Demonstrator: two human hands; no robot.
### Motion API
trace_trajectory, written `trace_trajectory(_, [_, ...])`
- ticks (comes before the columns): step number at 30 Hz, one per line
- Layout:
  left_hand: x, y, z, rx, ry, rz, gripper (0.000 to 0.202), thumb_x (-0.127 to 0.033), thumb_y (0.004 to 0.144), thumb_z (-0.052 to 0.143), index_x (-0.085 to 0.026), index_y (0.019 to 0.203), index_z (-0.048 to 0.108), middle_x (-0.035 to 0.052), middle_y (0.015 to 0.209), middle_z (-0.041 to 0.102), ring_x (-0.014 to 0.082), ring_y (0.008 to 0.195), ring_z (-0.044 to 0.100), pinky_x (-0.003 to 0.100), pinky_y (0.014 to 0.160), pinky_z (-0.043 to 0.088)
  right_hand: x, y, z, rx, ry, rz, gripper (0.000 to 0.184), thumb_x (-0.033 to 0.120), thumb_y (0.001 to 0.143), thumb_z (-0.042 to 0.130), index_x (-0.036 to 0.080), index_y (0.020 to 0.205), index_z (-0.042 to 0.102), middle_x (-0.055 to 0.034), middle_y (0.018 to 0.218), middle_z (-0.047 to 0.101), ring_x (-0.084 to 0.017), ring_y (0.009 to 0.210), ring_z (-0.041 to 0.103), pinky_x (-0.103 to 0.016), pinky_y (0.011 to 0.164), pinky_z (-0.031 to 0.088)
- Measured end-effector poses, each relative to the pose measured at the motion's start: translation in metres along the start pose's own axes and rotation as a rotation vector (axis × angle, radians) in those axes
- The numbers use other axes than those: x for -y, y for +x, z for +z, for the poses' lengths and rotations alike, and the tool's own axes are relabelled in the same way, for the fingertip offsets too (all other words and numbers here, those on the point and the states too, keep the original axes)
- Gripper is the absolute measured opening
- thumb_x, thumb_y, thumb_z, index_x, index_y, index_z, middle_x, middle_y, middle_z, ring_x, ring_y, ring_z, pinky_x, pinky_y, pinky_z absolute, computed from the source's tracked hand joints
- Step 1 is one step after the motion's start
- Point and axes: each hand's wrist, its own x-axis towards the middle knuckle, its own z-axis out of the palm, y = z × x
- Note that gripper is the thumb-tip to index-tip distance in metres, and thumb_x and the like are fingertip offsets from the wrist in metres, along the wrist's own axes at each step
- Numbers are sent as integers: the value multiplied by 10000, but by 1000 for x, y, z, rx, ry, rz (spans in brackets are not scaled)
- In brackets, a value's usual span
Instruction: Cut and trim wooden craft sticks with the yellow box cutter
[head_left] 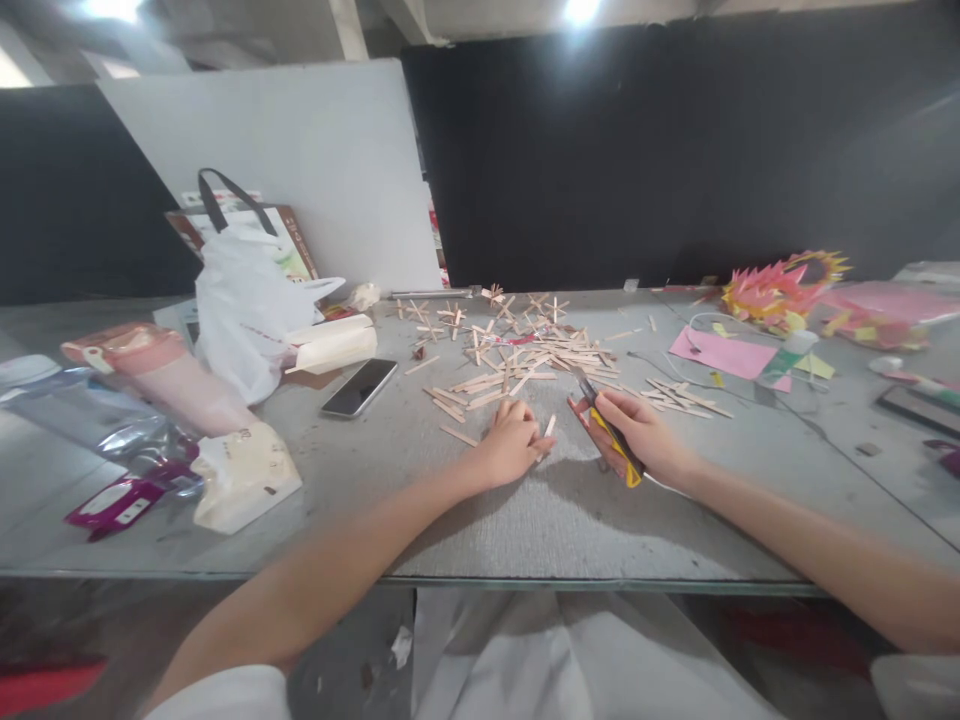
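Note:
My left hand (pixel 511 440) rests low over the table with its fingers closed, pinching a short wooden craft stick (pixel 550 430) that pokes up at its right side. To the right, my right hand (pixel 637 432) is wrapped round a yellow-and-black hand tool with a narrow grey tip (pixel 619 440). The tip points away from me and to the left. A thin white cord (pixel 667 487) shows at the tool's rear end; whether it joins the tool I cannot tell. Just beyond both hands lies a loose pile of wooden craft sticks (pixel 570 352), and behind it stand several star-shaped stick pieces (pixel 455 320).
On the left are a phone (pixel 360 388), a white plastic bag (pixel 244 310), a pink bottle (pixel 165 375) and a clear bottle (pixel 97 415). At right lie pink paper (pixel 724 355), a spiky pink-and-yellow paper craft (pixel 776 290) and wires. A dark panel (pixel 660 150) rises behind the table.

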Motion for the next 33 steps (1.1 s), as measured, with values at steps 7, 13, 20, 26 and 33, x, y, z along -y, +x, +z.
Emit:
trace_trajectory(7, [7, 4, -10, -45, 97, 33, 423, -594, 972, 655, -179, 1043, 699, 129, 1199, 608, 353, 1266, 497, 570, 1127, 401, 21, 2, -15, 142, -326, -27, 460, 680, 999, 576, 227, 921, 599, 41, 681, 488, -116, 519, 457, -259, 497, 401])
trace_trajectory(13, [24, 12, -24, 165, 46, 111, 740, -690, 820, 787, -334, 1453, 646, 136, 1519, 548, 429, 1468, 392, 668, 1223, 268, 39, 19, -36, 272, -1120, -66, 478, 590, 1057, 503, 230, 753, 584, 12, 595, 505, -143, 542, 415, -299, 582, 276])
trace_trajectory(20, [31, 13, -16, 141, 35, 123, 761, -704, 773, 828, -402, 1451, 663, 121, 1575, 539, 433, 1538, 336, 690, 1240, 228, 36, 40, -33, 323, -1314, -132, 488, 557, 1008, 608, 226, 649, 623, -19, 556, 497, -150, 509, 422, -325, 629, 285])
trace_trajectory(26, [31, 16, -17, 187, 32, 139, 669, -707, 808, 800, -430, 1408, 697, 80, 1636, 503, 433, 1581, 299, 698, 1272, 184, 32, 47, -32, 405, -1543, -68, 510, 554, 1064, 467, 213, 763, 697, -61, 660, 620, -193, 584, 570, -313, 615, 342])
trace_trajectory(33, [32, 17, -17, 246, 99, 101, 739, -801, 824, 712, -438, 1465, 648, 42, 1696, 432, 421, 1624, 215, 664, 1305, 133, 40, 46, -23, 496, -1645, 25, 556, 522, 1120, 350, 189, 878, 723, -84, 761, 696, -210, 684, 663, -298, 607, 351])
